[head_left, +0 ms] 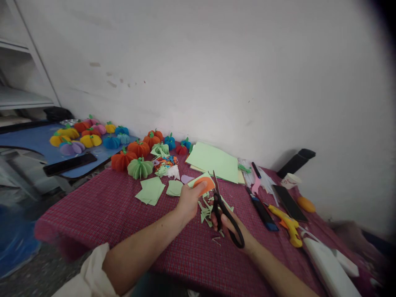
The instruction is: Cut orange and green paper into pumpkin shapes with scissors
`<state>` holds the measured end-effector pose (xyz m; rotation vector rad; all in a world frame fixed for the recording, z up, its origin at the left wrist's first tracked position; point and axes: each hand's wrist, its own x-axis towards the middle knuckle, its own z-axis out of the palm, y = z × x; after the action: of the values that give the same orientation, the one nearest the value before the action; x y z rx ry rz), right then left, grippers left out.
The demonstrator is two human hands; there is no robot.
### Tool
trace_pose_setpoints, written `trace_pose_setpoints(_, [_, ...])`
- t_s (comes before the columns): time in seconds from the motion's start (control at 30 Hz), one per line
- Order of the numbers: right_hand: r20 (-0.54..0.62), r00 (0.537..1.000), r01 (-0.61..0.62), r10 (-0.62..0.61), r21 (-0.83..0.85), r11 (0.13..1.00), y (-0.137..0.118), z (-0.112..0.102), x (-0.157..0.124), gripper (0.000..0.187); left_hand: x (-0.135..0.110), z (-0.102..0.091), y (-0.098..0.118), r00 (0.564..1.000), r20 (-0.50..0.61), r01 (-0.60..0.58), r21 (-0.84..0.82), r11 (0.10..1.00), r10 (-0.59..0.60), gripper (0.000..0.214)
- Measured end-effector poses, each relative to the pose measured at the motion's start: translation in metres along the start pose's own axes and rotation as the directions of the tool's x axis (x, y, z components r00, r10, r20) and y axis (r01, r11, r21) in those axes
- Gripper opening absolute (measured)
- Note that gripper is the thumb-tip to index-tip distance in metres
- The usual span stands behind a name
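Observation:
My left hand (189, 202) pinches an orange paper piece (208, 184) laid over light green paper (198, 178), thumb on top. Black-handled scissors (233, 227) are in my right hand (225, 220), with their blades parted right beside the papers' right edge. Thin green paper scraps (204, 211) lie on the cloth beneath both hands. To the left are a stack of green paper squares (151, 191) and a smaller stack of green pieces with rounded corners (175, 188).
Several paper pumpkins (140, 168) stand at the back left, more on a blue table (34, 140). Large green sheets (213, 161) lie against the wall. On the right are a cutter knife (262, 210), a yellow glue gun (287, 225) and a white power strip (328, 264).

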<state>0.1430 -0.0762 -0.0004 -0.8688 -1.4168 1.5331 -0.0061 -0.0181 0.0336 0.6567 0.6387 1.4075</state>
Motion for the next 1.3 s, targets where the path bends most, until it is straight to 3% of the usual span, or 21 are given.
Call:
trace_pose_setpoints(0.47, [-0.018,0.999,-0.029,0.028,-0.078,0.997,-0.012,0.004,0.000,0.042,0.002,-0.001,-0.004,0.997,0.014,-0.074,0.013,0.997,0.074,0.022])
trace_pose_setpoints(0.63, [-0.004,1.000,-0.029,0.028,-0.113,0.993,-0.015,0.004,0.000,0.042,-0.001,0.002,-0.001,0.999,0.019,-0.039,0.018,0.999,0.039,0.019])
trace_pose_setpoints(1.3, [-0.009,1.000,-0.022,0.021,-0.050,0.998,-0.017,0.004,0.002,0.046,-0.001,0.008,0.001,0.997,-0.061,-0.034,0.043,0.998,0.037,0.016])
